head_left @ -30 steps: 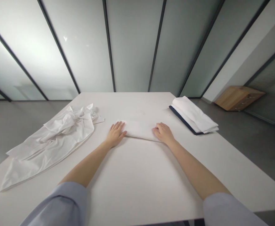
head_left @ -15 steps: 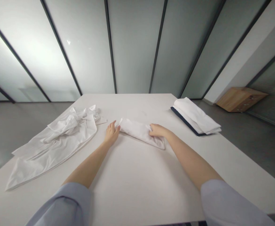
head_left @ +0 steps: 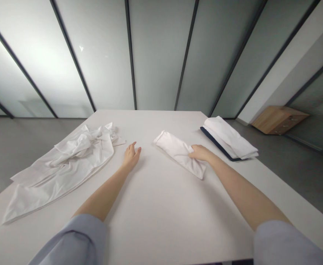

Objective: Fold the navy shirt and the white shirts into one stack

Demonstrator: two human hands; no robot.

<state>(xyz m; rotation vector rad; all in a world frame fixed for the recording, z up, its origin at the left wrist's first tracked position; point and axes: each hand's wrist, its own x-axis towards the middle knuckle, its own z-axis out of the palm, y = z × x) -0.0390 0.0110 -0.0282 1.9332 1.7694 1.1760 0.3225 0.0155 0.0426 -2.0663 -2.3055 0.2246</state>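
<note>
A long, narrow bundle of folded white cloth [head_left: 175,148] lies slantwise over the middle of the table. My right hand [head_left: 200,152] grips it near its right end, thumb and fingers closed on the fabric. To the left of the bundle and apart from it, my left hand [head_left: 131,156] hovers at or just over the tabletop, its fingers spread and nothing in them. A crumpled white garment or sheet [head_left: 75,158] is spread along the table's left side, its far end bunched up.
Near the right edge of the white table [head_left: 161,221], a folded white cloth [head_left: 229,136] rests on a dark navy one [head_left: 215,142]. Frosted glass panels [head_left: 158,55] stand beyond the far edge. On the floor at right is a wooden cabinet [head_left: 278,119].
My right hand has moved right with the folded white cloth, turning it more aslant. My left hand, which was touching the cloth's left end, has let go and stayed in place.
</note>
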